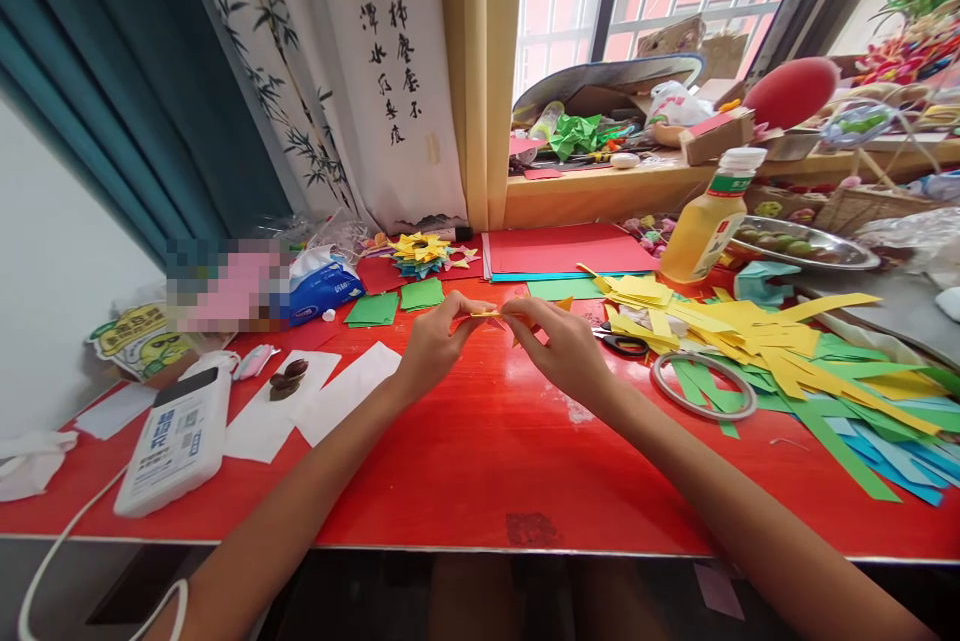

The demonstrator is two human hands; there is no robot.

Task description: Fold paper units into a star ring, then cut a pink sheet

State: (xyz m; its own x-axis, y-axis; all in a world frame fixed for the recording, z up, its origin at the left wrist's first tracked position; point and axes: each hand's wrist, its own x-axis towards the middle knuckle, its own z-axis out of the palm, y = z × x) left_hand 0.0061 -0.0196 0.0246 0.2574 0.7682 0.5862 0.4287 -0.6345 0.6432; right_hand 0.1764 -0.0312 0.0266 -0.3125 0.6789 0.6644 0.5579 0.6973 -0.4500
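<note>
Both my hands meet over the middle of the red table (480, 461). My left hand (437, 343) and my right hand (561, 346) each pinch an end of a small yellow paper piece (489, 315) held between their fingertips, just above the tabletop. An orange paper piece (562, 304) peeks out behind my right hand. A pile of folded yellow paper stars (420, 253) lies farther back. Black-handled scissors (621, 342) lie just right of my right hand.
Yellow, green and blue paper strips (795, 361) cover the right side, with a tape ring (703, 384). A juice bottle (709, 217), red paper sheets (566, 249), green squares (397, 303), a white power bank (176, 439) with cable and white sheets (345, 391) lie around. The windowsill is cluttered.
</note>
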